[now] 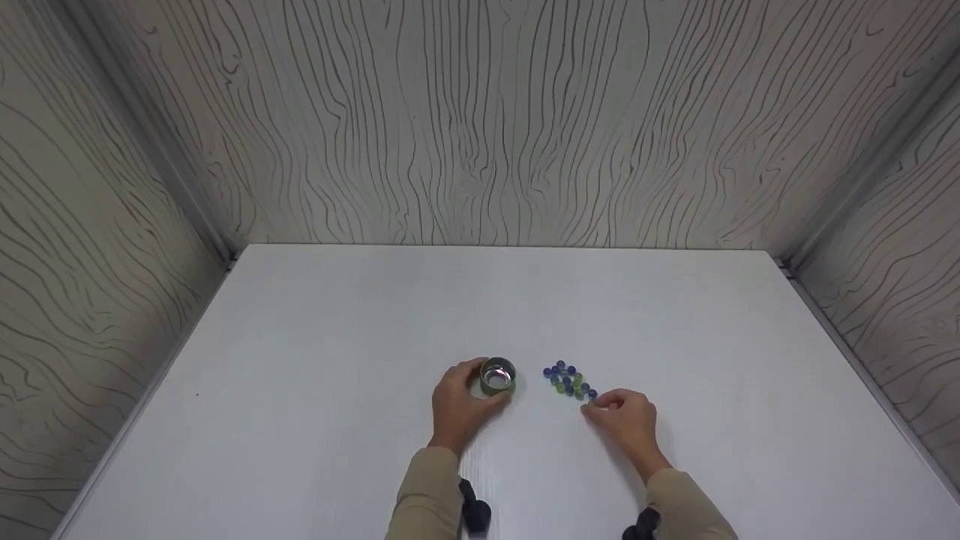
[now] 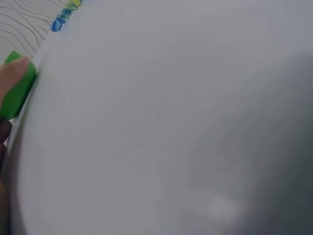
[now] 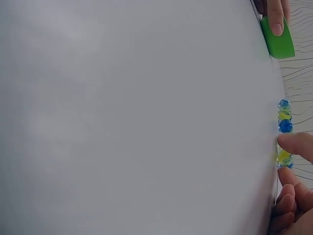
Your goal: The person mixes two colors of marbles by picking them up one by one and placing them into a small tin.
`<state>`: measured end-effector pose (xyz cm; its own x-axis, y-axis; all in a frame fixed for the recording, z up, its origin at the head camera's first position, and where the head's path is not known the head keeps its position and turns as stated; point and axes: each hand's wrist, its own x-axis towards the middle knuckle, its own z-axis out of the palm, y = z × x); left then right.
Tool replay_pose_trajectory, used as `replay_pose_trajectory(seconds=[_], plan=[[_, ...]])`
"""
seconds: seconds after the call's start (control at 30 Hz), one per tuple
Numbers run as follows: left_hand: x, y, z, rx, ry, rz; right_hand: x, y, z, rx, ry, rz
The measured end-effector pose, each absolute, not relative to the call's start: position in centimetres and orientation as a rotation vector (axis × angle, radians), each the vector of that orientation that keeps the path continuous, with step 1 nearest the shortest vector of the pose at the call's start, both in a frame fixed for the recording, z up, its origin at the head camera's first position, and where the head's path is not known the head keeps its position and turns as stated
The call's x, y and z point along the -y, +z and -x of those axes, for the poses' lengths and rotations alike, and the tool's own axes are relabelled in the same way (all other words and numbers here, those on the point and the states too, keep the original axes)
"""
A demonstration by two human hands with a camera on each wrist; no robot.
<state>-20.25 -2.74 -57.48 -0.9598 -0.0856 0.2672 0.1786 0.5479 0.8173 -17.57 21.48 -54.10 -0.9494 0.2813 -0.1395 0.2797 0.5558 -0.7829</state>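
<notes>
A small round green tin (image 1: 497,377) with a shiny silvery inside stands upright on the white table, its mouth facing up. My left hand (image 1: 463,405) grips it from the left, thumb on the near side and fingers on the far side. To the right of the tin lies a loose cluster of blue and yellow-green glass marbles (image 1: 568,381). At the cluster's near right end, my right hand (image 1: 624,421) pinches a marble (image 3: 284,157) between thumb and forefinger, low at the table top. Its other fingers (image 3: 284,208) are curled in.
The white table (image 1: 337,322) is bounded by a back wall (image 1: 480,135) and side walls with a wood-grain pattern. Black devices (image 1: 476,514) are worn at both wrists, by the beige sleeves (image 1: 427,491).
</notes>
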Motion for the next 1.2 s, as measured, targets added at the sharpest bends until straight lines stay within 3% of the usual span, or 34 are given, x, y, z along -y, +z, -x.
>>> replay_pose_trajectory(seconds=[1.2], plan=[[2.7, -57.4, 20.6, 2.526, -1.372, 0.034, -21.8, -52.3, 17.5, 2.793, 1.429, 0.468]])
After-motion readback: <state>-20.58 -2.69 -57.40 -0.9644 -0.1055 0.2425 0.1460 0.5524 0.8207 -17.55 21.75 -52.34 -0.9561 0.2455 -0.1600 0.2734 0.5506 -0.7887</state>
